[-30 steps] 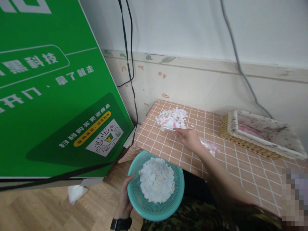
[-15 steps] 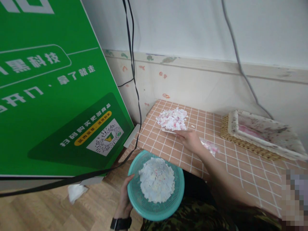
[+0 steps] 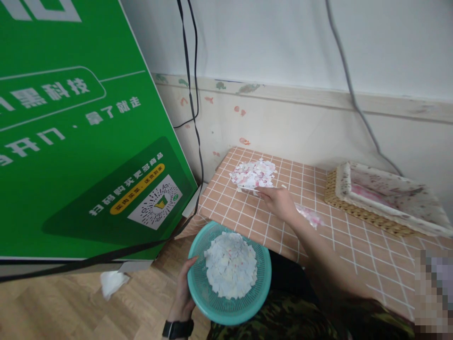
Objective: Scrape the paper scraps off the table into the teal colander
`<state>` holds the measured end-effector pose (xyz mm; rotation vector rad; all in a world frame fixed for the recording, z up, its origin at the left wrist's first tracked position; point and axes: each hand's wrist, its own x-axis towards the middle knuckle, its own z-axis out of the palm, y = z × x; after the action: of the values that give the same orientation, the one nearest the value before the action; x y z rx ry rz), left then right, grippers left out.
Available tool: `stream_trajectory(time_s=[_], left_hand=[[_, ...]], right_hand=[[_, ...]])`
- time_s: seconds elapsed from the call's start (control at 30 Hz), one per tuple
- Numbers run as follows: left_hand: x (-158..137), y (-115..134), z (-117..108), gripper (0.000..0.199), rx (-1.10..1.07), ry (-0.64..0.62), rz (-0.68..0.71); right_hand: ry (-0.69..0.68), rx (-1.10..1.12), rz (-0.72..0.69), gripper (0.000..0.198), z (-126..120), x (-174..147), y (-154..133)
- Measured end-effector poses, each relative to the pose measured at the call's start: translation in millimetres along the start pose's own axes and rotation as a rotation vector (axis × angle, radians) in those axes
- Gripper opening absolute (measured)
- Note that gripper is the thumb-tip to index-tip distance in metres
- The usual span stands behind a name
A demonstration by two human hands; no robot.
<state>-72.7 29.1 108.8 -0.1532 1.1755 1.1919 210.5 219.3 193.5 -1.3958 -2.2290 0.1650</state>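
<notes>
My left hand (image 3: 183, 289) is closed on the left rim of a teal plastic colander (image 3: 262, 278), held just off the table's front edge. A heap of small white paper scraps (image 3: 231, 265) fills its middle. Over the table, my right hand (image 3: 278, 200) pinches a thin, flat white card (image 3: 249, 189), seen nearly edge-on. This card touches or hovers at the near side of a pile of white and pinkish paper scraps (image 3: 254, 172); contact is unclear. Beside my right wrist lies a crumpled clear-and-pink plastic packet (image 3: 310, 216).
A cloth-lined wicker basket (image 3: 368, 212) stands at the right on the checked tablecloth (image 3: 226, 200). To the left rises a large green panel (image 3: 88, 189). A black cable (image 3: 200, 156) hangs before the wall. White crumpled plastic (image 3: 112, 283) lies on the wood floor.
My right hand has lifted and tilted the card slightly at the pile's near edge. The black cable has swung a little left. My left hand and the colander stay in place.
</notes>
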Motion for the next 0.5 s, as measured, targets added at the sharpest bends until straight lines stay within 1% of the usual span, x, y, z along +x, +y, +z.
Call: stream_trajectory(time_s=[0.1, 0.2, 0.3, 0.4, 0.5], left_hand=[[0, 0, 0, 0.008, 0.002, 0.011, 0.014], [-1, 1, 1, 0.009, 0.001, -0.005, -0.009], [-1, 2, 1, 0.009, -0.013, -0.001, -0.018], [-1, 2, 1, 0.008, -0.018, 0.004, -0.003], [0, 0, -1, 0.011, -0.025, -0.036, -0.021]], right_hand=[[-0.007, 0.011, -0.018, 0.028, 1, 3, 0], [-0.006, -0.006, -0.023, 0.028, 3, 5, 0], [-0.018, 0.028, -0.047, 0.027, 4, 5, 0], [-0.06, 0.077, -0.084, 0.029, -3, 1, 0], [-0.12, 0.103, -0.119, 0.029, -14, -4, 1]])
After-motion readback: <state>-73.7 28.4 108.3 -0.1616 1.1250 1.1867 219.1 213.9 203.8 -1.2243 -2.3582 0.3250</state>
